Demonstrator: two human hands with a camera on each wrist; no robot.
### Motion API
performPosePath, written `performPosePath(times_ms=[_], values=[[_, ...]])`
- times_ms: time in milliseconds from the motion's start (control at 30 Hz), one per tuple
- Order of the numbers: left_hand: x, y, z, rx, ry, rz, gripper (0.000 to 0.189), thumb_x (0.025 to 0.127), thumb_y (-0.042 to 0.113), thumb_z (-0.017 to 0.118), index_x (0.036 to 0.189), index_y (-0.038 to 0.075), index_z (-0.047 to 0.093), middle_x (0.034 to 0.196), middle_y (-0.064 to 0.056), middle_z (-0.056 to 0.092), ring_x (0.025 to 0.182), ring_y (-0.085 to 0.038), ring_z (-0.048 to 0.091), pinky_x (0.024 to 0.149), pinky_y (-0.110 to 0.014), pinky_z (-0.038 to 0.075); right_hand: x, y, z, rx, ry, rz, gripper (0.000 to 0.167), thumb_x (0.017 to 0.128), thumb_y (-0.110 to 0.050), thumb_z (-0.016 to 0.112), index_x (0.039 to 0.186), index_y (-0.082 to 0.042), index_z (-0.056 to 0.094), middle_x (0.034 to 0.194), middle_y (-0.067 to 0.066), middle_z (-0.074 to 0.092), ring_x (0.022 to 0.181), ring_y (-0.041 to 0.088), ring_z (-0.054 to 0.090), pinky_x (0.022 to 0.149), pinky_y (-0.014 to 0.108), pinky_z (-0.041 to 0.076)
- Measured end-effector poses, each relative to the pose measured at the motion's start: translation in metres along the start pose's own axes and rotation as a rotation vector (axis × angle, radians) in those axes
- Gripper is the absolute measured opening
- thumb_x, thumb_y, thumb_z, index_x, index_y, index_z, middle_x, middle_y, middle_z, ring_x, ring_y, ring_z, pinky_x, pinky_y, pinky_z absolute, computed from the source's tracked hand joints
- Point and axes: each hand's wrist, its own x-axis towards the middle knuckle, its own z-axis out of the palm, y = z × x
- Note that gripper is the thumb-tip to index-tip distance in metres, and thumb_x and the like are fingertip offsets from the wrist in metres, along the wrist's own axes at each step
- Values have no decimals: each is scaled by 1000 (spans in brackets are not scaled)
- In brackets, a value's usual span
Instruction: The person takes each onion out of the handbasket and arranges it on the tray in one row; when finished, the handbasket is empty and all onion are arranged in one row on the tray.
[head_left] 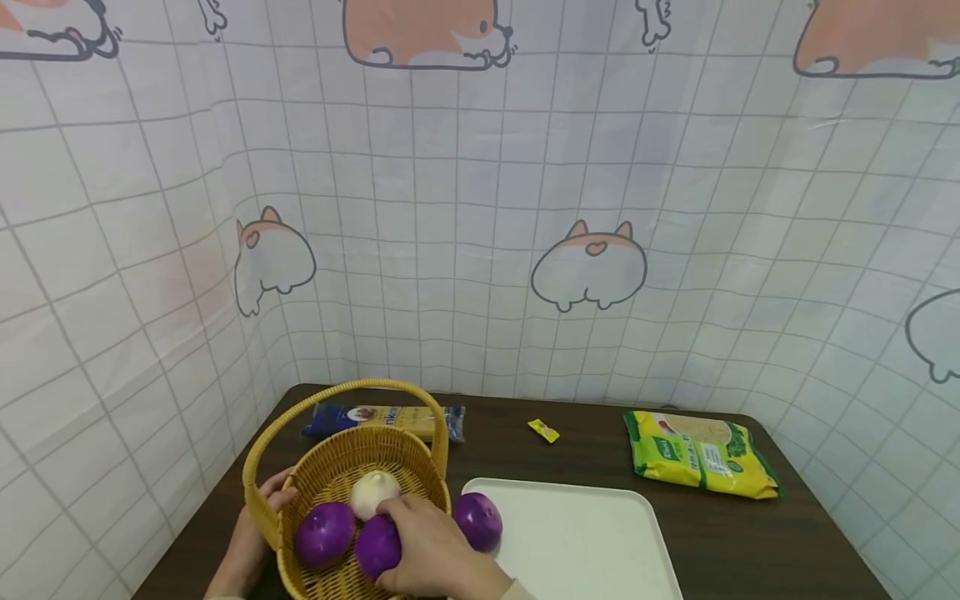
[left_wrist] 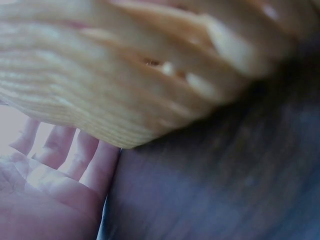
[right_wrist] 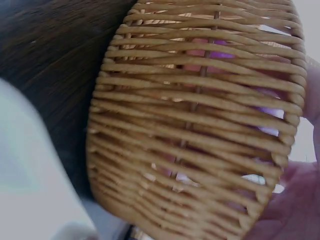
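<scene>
My right hand [head_left: 431, 546] reaches into a yellow wicker basket [head_left: 288, 546] and grips a smooth, round purple onion [head_left: 377, 546]. Beside it in the basket lie another purple onion [head_left: 324, 535] and a white garlic bulb [head_left: 375, 493]. Against the basket's outer left side rests my left hand [head_left: 255, 529], near the foot of the handle. In the left wrist view its fingers [left_wrist: 82, 155] look fairly straight next to the woven wall. A third purple onion [head_left: 477, 521] sits outside the basket, at the left edge of a white tray [head_left: 577, 542]. Through the weave, the right wrist view shows bits of purple.
Behind the basket lies a long blue-and-yellow packet [head_left: 397, 419]. A small yellow wrapped piece [head_left: 543, 431] is at the table's back. On the right rests a green-and-yellow bag [head_left: 701, 454]. The basket's tall handle [head_left: 375, 384] arches over its opening. Patterned cloth surrounds the dark table [head_left: 585, 462].
</scene>
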Motion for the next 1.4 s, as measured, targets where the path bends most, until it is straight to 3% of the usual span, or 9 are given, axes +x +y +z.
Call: performPosePath(times_ms=[300, 500, 767, 967, 1067, 1400], values=[[-2, -1, -2, 22, 3, -18, 58, 104, 30, 42, 153, 6, 25, 154, -22, 29, 107, 1, 52, 83, -18, 47, -24, 16, -3, 346, 132, -11, 74, 74, -36, 81, 138, -33, 43, 130, -7, 39, 110, 10, 49, 83, 33, 51], [-3, 0, -2, 27, -6, -6, 59, 104, 32, 43, 154, 5, 25, 154, -22, 30, 109, -1, 52, 83, -18, 47, -39, 25, -10, 463, 237, 30, 76, 75, -34, 80, 139, -35, 38, 134, -3, 34, 117, 19, 48, 89, 39, 50], [-2, 0, -2, 36, -8, -5, 60, 104, 35, 43, 154, 6, 25, 154, -21, 31, 117, -10, 51, 84, -20, 48, -51, 41, -20, 525, 285, 49, 75, 76, -30, 81, 139, -30, 40, 134, 1, 36, 120, 24, 50, 90, 40, 51], [0, -1, -2, 22, -7, -1, 58, 104, 34, 43, 154, 8, 26, 154, -19, 31, 104, 4, 52, 84, -20, 48, -59, 54, -30, 497, 324, 61, 74, 77, -31, 81, 139, -28, 41, 138, 2, 41, 123, 27, 50, 89, 45, 53], [-3, 2, -1, 19, -8, 5, 58, 104, 32, 43, 154, 6, 25, 154, -21, 31, 104, 4, 52, 84, -20, 48, -62, 60, -34, 469, 336, 65, 75, 77, -30, 82, 139, -28, 41, 137, 0, 44, 122, 25, 51, 90, 46, 52], [-5, 8, 3, 30, 7, -26, 58, 104, 30, 42, 153, 4, 25, 153, -23, 31, 124, -19, 47, 84, -21, 48, -69, 78, -44, 460, 357, 78, 76, 74, -36, 84, 138, -28, 45, 134, 0, 46, 121, 24, 51, 91, 46, 51]])
